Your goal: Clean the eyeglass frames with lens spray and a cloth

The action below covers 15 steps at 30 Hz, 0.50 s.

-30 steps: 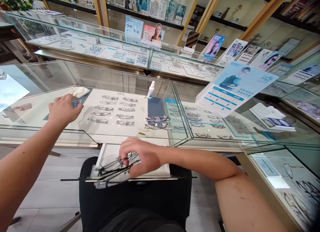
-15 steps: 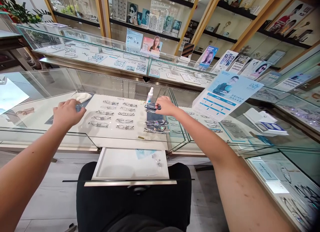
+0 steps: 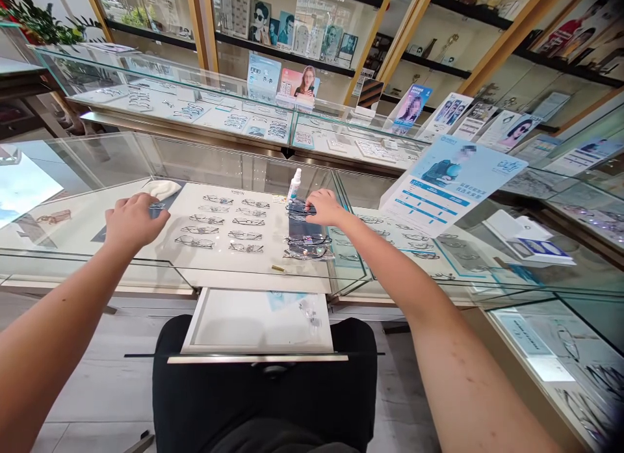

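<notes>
My left hand [image 3: 130,220] is over the left part of the display case, fingers bent and apart. A small clear, bluish item [image 3: 156,207] shows beside its thumb; I cannot tell whether they touch. At the top of the right column, my right hand [image 3: 324,206] has its fingertips closed on dark-framed eyeglasses [image 3: 303,209], partly hidden by the hand. Below them, more dark eyeglasses [image 3: 308,240] lie across a dark grey strip [image 3: 299,227]. Two columns of eyeglasses [image 3: 199,230] rest on the white display board [image 3: 221,261] between my hands.
A white spray bottle [image 3: 294,184] stands behind the right column. A cream cloth [image 3: 164,188] lies beyond my left hand. Near the front is a small gold-coloured bar [image 3: 277,268]. An open drawer [image 3: 258,323] extends over my lap. A blue sign [image 3: 453,180] stands on the right.
The whole view has shifted slightly. Both hands keep nearly the same places over the case, and the rows of eyeglasses look unchanged.
</notes>
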### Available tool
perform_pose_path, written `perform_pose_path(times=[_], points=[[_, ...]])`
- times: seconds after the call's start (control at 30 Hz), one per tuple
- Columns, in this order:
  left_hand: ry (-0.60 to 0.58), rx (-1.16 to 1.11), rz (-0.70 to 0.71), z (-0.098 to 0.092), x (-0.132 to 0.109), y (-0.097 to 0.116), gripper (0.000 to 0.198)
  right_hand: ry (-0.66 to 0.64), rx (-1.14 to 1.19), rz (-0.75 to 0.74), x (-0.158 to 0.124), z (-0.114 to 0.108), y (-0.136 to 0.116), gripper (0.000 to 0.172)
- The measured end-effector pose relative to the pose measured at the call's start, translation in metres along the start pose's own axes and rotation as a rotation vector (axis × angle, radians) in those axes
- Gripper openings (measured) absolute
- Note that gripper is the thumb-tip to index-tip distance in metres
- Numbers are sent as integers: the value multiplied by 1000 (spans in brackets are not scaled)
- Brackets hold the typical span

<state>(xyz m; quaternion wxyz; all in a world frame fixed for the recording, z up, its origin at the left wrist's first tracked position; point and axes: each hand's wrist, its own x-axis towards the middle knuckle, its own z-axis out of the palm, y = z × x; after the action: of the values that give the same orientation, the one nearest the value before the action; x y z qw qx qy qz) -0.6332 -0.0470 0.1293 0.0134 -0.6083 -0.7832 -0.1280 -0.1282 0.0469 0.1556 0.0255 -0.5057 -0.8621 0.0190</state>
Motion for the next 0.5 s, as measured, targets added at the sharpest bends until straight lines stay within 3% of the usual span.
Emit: perform_pose_path(times=[0.5], points=[[-4, -13, -7, -2, 0, 1, 72, -43, -1, 58, 16, -4, 10, 19]])
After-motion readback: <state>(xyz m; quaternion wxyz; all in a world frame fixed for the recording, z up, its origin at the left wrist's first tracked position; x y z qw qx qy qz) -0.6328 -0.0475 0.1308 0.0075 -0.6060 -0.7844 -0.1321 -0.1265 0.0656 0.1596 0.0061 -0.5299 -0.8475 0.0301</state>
